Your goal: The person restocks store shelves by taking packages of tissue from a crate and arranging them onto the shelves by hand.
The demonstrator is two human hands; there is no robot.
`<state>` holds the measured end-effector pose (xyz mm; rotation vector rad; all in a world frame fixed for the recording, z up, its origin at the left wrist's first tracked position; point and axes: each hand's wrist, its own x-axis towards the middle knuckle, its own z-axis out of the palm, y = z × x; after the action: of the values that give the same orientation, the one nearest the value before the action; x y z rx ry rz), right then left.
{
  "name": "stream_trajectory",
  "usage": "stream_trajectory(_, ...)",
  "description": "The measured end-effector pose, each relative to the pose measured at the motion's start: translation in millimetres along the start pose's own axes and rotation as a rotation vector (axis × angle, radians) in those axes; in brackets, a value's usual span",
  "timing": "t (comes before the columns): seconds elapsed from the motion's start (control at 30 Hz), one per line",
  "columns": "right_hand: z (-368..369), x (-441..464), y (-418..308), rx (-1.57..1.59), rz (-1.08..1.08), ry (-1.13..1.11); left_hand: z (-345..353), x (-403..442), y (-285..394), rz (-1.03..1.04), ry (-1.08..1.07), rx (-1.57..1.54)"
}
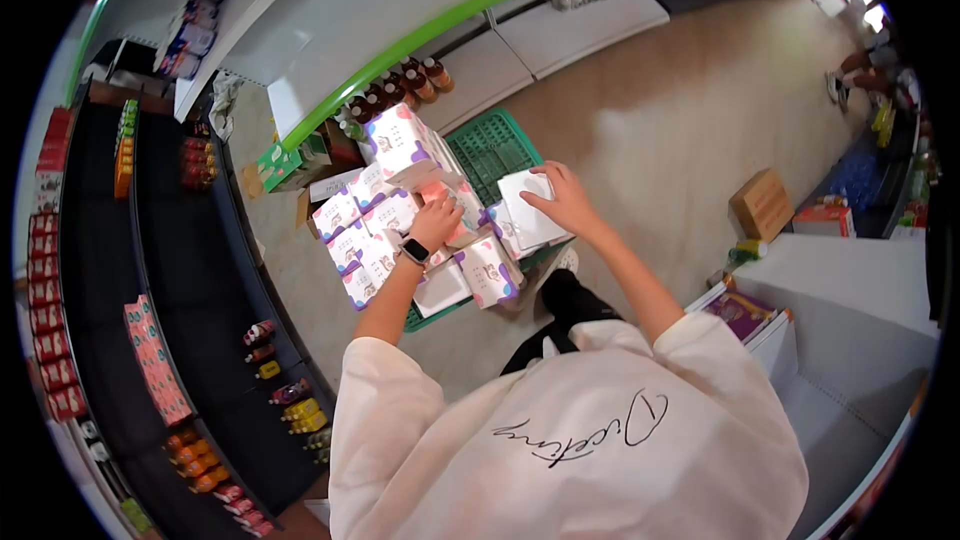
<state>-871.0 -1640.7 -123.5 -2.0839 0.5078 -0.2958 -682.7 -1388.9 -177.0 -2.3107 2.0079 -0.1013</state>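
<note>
My right hand (565, 198) is closed on a tissue pack (532, 220) whose plain white side faces up, tilted over the right side of a pile. My left hand (436, 224), with a dark watch at the wrist, has its fingers curled on a pinkish tissue pack (468, 208) in the middle of the pile; their tips are partly hidden. Around it are several white tissue packs (488, 270) with purple and pink print. One taller pack (400, 145) stands upright at the back. Beneath them shows a green plastic basket (492, 140).
A shelf with a green edge (425, 37) runs behind the pile, with dark bottles (400, 85) under it. At the left, a black shelf (175, 240) holds drinks and boxes. A cardboard box (761, 205) stands on the floor at the right, near white shelving (850, 285). People are at the far right.
</note>
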Motion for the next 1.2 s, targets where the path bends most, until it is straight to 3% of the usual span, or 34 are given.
stream_trajectory(0.07,4,10,-19,-0.206,-0.102,0.119,3,-1,0,-0.008,-0.001,0.032)
stream_trajectory(0.2,15,54,-64,-0.193,-0.212,0.069,6,-5,4,-0.059,0.04,0.039)
stream_trajectory(0.4,59,92,-109,-0.224,-0.368,-0.131,23,-10,17,-0.18,-0.058,0.042)
stream_trajectory(0.5,84,105,-118,-0.273,-0.485,-0.185,20,-11,26,-0.205,0.114,0.194)
stream_trajectory(0.7,108,112,-123,-0.384,-0.513,-0.282,-13,-19,34,-0.162,0.108,0.336)
stream_trajectory(0.93,113,120,-128,-0.287,-0.512,-0.252,-89,-54,42,-0.354,0.397,0.02)
stream_trajectory(1.07,111,118,-129,-0.287,-0.624,-0.21,-125,-104,91,-0.604,0.56,-0.13)
stream_trajectory(1.2,110,81,-153,-0.266,-0.68,-0.098,-154,-181,158,-0.811,0.755,-0.551)
